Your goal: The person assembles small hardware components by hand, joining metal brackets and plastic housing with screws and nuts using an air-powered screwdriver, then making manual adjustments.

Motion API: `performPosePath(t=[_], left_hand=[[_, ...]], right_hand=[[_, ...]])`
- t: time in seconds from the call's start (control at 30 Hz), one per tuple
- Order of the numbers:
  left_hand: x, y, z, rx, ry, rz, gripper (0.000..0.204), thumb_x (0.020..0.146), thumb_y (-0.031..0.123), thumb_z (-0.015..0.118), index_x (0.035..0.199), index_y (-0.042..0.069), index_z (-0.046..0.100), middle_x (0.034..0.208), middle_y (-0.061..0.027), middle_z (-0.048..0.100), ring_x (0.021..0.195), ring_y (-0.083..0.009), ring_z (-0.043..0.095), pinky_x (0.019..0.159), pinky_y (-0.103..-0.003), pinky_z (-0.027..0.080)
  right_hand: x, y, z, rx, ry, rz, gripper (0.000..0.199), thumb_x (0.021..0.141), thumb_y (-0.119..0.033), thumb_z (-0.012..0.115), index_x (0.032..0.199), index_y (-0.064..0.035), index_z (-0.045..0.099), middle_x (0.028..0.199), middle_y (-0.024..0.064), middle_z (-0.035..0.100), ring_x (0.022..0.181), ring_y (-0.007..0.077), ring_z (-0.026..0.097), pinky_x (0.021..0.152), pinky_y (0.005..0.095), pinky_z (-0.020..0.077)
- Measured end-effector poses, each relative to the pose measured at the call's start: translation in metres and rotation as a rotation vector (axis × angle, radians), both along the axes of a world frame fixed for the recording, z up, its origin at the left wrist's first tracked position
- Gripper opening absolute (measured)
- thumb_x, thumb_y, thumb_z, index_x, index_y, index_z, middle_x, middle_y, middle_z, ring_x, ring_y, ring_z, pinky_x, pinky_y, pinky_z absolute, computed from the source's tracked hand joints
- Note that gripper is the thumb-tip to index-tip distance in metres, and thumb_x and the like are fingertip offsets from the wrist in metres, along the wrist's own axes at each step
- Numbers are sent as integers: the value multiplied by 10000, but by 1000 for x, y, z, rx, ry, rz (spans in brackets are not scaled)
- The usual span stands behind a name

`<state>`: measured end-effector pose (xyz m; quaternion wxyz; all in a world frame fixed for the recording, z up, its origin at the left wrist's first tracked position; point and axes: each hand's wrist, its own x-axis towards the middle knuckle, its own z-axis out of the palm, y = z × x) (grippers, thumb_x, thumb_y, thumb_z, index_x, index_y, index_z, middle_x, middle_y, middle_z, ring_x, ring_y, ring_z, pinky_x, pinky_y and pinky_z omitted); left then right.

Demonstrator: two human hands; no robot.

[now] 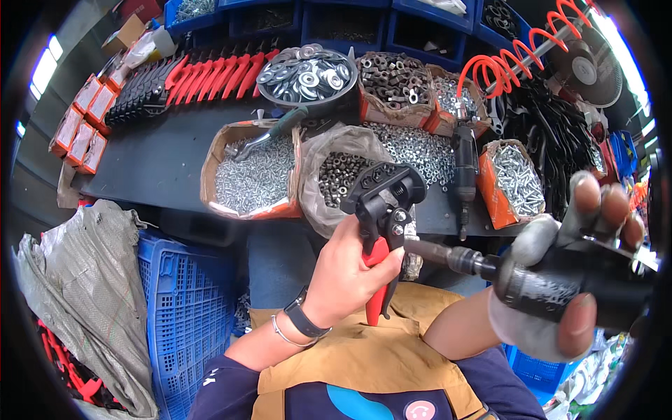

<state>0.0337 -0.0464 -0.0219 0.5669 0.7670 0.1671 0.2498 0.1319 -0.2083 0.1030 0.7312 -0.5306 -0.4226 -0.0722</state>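
Observation:
My left hand (350, 269) is wrapped round crimping pliers (375, 203) with a black head and red and black handles, held upright above my lap. Two silver bolt heads show on the tool's side. In a fingertip-less glove, my right hand (535, 332) grips a black power screwdriver (542, 287) lying level. Its long bit points left and ends beside the lower bolt head; whether they touch I cannot tell. Just behind the pliers stands a clear plastic bag (313, 171) of dark nuts. A box of small screws (252, 178) sits to its left.
A second driver (464, 168) hangs from a coiled red hose (493, 73). Loose nuts (413, 150) lie beside a box of bolts (516, 182). Behind are a bowl of washers (308, 77) and a row of red-handled pliers (217, 73). A blue crate (185, 315) stands at left.

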Motion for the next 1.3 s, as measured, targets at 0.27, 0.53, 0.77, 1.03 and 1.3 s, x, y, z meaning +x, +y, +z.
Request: performPosePath(t=[0.27,0.53,0.77,1.03,1.3], left_hand=[[-3,-20,-2,-283,-66,-107,385,812,185,683,1120,6,537,905,-106,608,823,-222,606,768,-349,479],[-5,-26,0,-339,-31,-186,366,848,157,676,1149,9,531,1001,-26,604,900,-85,542,825,-277,465],[-7,-15,-12,-260,-159,-94,417,870,128,666,1219,18,466,1022,-25,578,910,-89,547,840,-270,463],[-35,6,11,-981,-367,-318,438,930,161,602,1306,88,390,1134,-104,558,1101,-288,579,929,-422,483],[-35,26,-19,-1318,-547,-438,491,881,447,603,1184,82,478,1082,-133,572,886,-306,635,767,-432,542]], right_hand=[[10,33,-17,187,-304,470,598,734,-172,700,1255,-11,454,1121,150,547,900,258,564,790,266,465],[-9,31,-19,242,-186,92,613,787,-209,658,1299,10,401,1174,184,510,924,286,556,764,302,503],[12,17,-15,310,-156,240,552,852,-124,552,1347,38,370,1299,224,456,1144,319,436,728,312,536],[120,150,-84,-565,144,-177,508,813,-211,662,1220,10,452,915,132,630,800,241,614,737,347,484],[96,146,-124,-1068,-301,-520,560,895,-279,557,1373,-53,371,1225,306,500,1048,473,541,888,510,453]])
